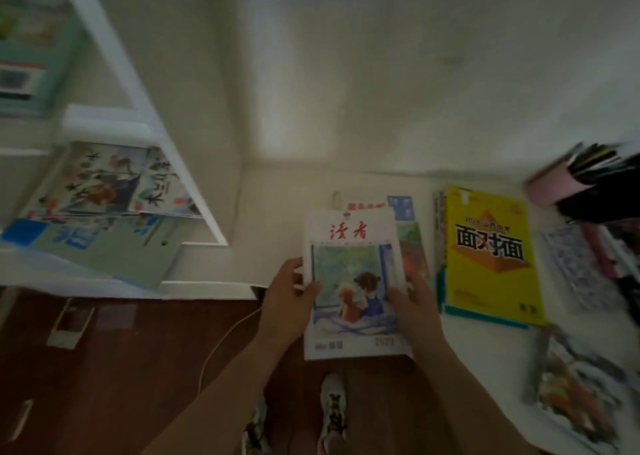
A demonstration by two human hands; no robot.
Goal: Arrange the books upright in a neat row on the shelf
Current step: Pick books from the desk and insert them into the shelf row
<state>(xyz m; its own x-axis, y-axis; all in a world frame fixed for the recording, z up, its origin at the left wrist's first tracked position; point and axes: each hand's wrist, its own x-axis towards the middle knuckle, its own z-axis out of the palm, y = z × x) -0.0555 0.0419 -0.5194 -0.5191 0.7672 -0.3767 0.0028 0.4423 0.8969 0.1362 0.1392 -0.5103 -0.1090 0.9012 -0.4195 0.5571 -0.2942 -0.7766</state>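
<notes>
Hands both on the magazine (353,281) from what I see on the head cam: left hand (287,302) grips its left edge, thumb curled over the cover, right hand (415,311) grips the right edge the same way. Magazine has red characters on top and a painted child-and-dog picture; it's held face up, its near half past the desk's (277,212) front edge, over the dark wood floor (121,368). Under its far end I see a small stack of other magazines (403,219) lying flat on the desk. Just right of those, a yellow workbook (490,257) lies flat on top of another book, near the desk's middle. Toward the right edge: a patterned book (578,267) and, nearer the front right corner, another picture book (575,389), blurred. Pink pen holder (554,184) at the back right, tipped in the view. White shelf unit (145,84) stands off the desk's left edge; books on the shelf (104,184) lie flat or slanted, none upright. White cable (225,340) runs down over the floor. Sneaker (332,406) visible below.
</notes>
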